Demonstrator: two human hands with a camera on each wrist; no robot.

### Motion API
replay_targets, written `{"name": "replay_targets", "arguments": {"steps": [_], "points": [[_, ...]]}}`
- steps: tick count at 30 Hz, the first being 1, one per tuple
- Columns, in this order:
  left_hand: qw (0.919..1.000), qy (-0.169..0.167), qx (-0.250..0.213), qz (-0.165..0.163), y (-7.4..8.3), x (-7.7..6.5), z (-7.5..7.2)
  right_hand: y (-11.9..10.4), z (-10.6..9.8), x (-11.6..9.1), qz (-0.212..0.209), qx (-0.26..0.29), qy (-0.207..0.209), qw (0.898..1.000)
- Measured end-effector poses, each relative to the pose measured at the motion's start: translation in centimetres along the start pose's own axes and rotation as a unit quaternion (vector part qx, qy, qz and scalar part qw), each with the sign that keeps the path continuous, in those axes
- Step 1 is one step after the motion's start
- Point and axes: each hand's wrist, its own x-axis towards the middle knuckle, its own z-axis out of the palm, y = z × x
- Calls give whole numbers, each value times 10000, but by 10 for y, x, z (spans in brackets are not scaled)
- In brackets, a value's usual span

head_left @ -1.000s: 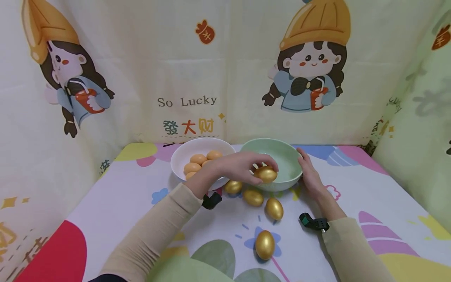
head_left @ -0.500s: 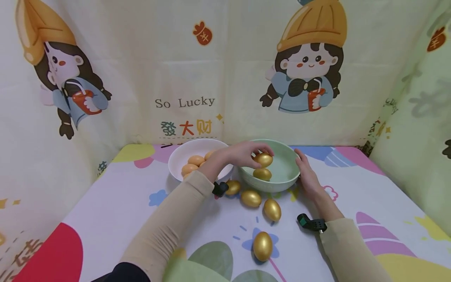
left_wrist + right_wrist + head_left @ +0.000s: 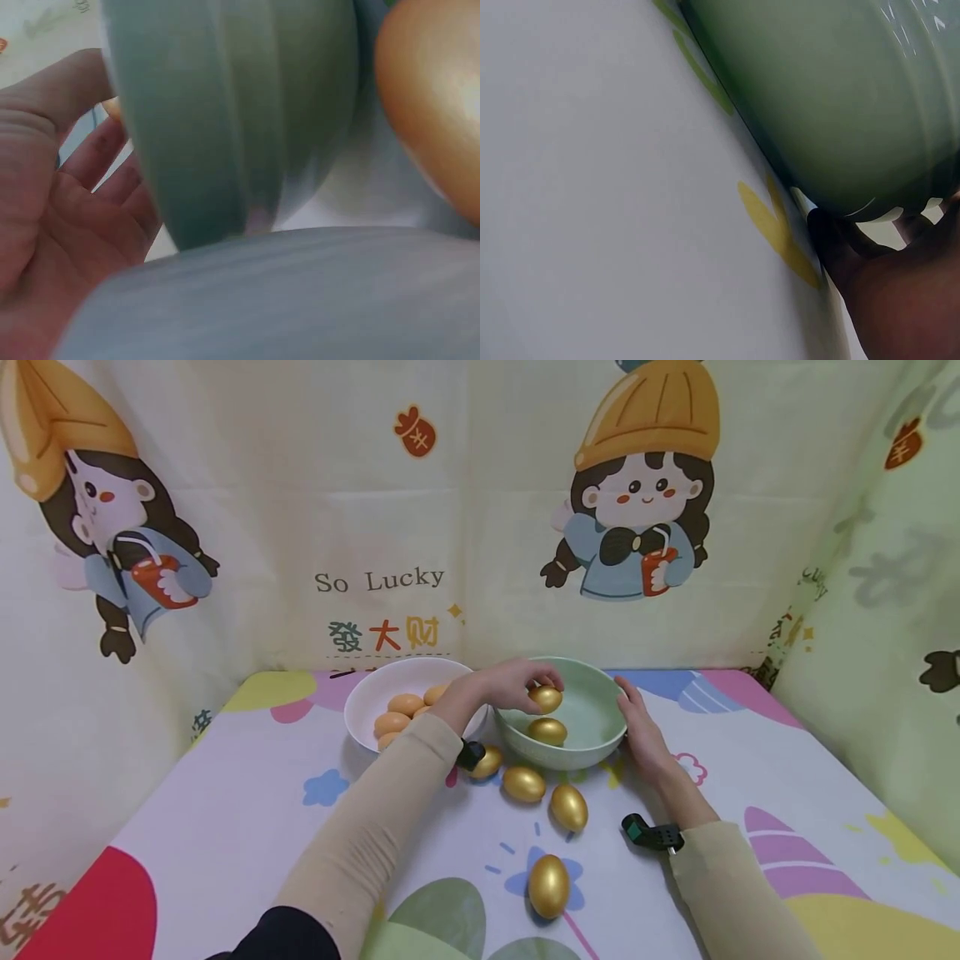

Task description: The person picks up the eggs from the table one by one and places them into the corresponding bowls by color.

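Observation:
My left hand (image 3: 516, 683) pinches a shiny gold egg (image 3: 547, 698) over the left part of the pale green bowl (image 3: 592, 710). Another gold egg (image 3: 547, 732) lies inside that bowl, just below the held one. Against the bowl's right outer side rests my right hand (image 3: 651, 735), its fingers extended along the wall. The right wrist view shows that hand (image 3: 907, 277) touching the green bowl (image 3: 832, 105) near its base. In the left wrist view, the green bowl's wall hides most of the held egg (image 3: 112, 109) and part of the left hand (image 3: 67, 217).
A white bowl (image 3: 362, 693) with several brown eggs (image 3: 406, 704) stands left of the green bowl, partly behind my left forearm. Several gold eggs lie on the patterned tablecloth in front, including one (image 3: 523, 784) near the bowl and the nearest egg (image 3: 549, 886). A printed curtain (image 3: 495, 527) hangs behind.
My left hand has carried the gold egg from the green bowl's front rim farther over its inside, uncovering the egg lying there. My right hand stays at the bowl's side. The view shifts slightly.

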Motion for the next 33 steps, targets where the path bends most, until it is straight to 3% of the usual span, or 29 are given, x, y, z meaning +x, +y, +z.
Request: {"name": "replay_targets", "arguments": {"steps": [8,20,27,33], "points": [[9993,-141,-221,-255,-6,3,7,0,0,-1,8,-76,30,10000],[9965,-485,509,-446,-9,12,10,0,1,0,61,-184,69,9998],[9927,-700,568,-806,-8,13,13,1,3,0,-6,-139,65,9999],[9897,-915,637,-894,-4,15,12,0,1,-1,50,-104,47,9999]]}}
